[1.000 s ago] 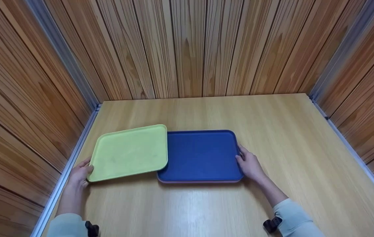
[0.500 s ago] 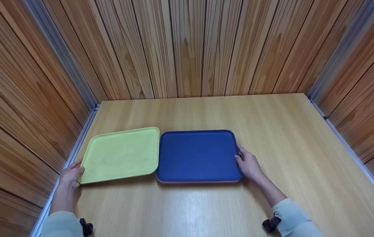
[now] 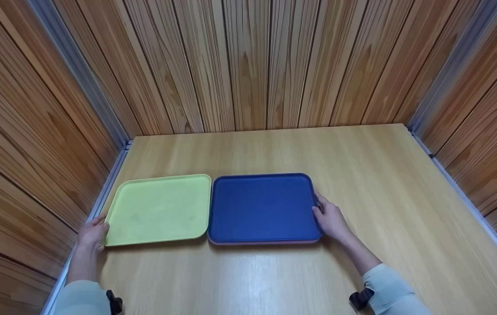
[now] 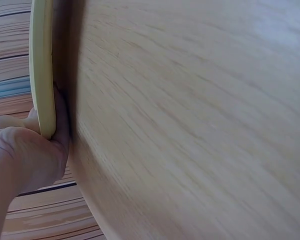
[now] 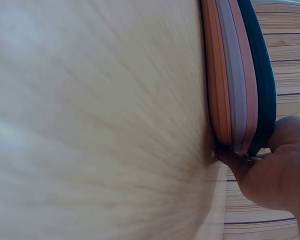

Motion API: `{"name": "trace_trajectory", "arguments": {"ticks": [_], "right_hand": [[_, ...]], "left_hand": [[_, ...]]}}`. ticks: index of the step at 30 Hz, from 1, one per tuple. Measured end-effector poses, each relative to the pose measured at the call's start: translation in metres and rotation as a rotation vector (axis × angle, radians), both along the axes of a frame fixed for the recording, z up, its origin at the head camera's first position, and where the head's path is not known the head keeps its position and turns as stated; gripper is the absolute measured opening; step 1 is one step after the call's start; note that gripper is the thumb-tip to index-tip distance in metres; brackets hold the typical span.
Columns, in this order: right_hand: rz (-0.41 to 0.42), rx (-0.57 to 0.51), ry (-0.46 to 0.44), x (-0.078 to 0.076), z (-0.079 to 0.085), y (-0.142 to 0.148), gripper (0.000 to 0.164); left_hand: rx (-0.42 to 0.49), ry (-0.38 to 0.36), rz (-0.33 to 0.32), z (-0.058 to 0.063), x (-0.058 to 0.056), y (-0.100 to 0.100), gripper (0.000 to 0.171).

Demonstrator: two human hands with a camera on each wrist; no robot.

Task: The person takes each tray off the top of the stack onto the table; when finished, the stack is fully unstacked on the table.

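Note:
A yellow-green tray (image 3: 159, 212) lies at the left, beside a blue tray (image 3: 264, 209) topping a stack. My left hand (image 3: 92, 234) grips the yellow-green tray at its near left corner, thumb above and fingers below; the left wrist view shows the tray's rim (image 4: 42, 75) between them, close over the table. On the other side, my right hand (image 3: 331, 220) holds the stack's right edge, its thumb on the blue tray's rim. Under the blue tray, the right wrist view shows a pink tray (image 5: 246, 85), a lavender tray (image 5: 233, 85) and an orange tray (image 5: 216, 85).
Both trays and the stack are on a light wooden table (image 3: 248, 280). Wood-plank walls (image 3: 248, 65) stand at the back and both sides, with metal rails (image 3: 113, 175) along the side edges. The yellow-green tray's left end is near the left rail.
My left hand has drawn the yellow-green tray left off the blue tray, then its far edge has come down and straightened beside the stack. My right hand has stayed at the stack's edge.

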State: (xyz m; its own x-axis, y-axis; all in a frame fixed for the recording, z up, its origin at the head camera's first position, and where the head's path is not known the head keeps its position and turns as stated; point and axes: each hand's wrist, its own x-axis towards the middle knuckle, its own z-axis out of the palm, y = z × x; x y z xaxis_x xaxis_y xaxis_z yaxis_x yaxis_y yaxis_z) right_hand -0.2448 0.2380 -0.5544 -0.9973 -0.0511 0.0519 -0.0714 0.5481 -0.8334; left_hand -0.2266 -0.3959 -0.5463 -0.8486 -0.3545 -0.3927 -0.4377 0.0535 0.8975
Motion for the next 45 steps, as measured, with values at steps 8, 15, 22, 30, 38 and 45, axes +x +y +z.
{"name": "trace_trajectory", "arguments": {"ticks": [8,15,22,30,38,45], "right_hand": [[-0.001,0.006,0.004,0.0,0.0,-0.002,0.054],[-0.015,0.015,0.012,0.001,0.0,-0.001,0.054],[-0.004,0.029,0.008,0.001,0.0,0.0,0.054],[-0.011,0.008,-0.007,0.001,0.0,0.0,0.055],[0.0,0.013,-0.018,0.001,-0.001,0.0,0.055],[-0.004,-0.005,-0.011,0.0,-0.002,0.001,0.056]], "left_hand": [[-0.057,0.006,0.085,0.001,-0.007,0.004,0.055],[-0.133,-0.001,0.05,0.001,-0.011,0.008,0.054],[-0.257,0.025,0.001,0.002,-0.012,0.015,0.057],[-0.43,0.079,-0.062,0.004,-0.018,0.022,0.056],[-0.661,0.065,-0.122,0.004,-0.017,0.027,0.054],[-0.699,0.189,-0.077,0.016,-0.026,0.051,0.047]]}}
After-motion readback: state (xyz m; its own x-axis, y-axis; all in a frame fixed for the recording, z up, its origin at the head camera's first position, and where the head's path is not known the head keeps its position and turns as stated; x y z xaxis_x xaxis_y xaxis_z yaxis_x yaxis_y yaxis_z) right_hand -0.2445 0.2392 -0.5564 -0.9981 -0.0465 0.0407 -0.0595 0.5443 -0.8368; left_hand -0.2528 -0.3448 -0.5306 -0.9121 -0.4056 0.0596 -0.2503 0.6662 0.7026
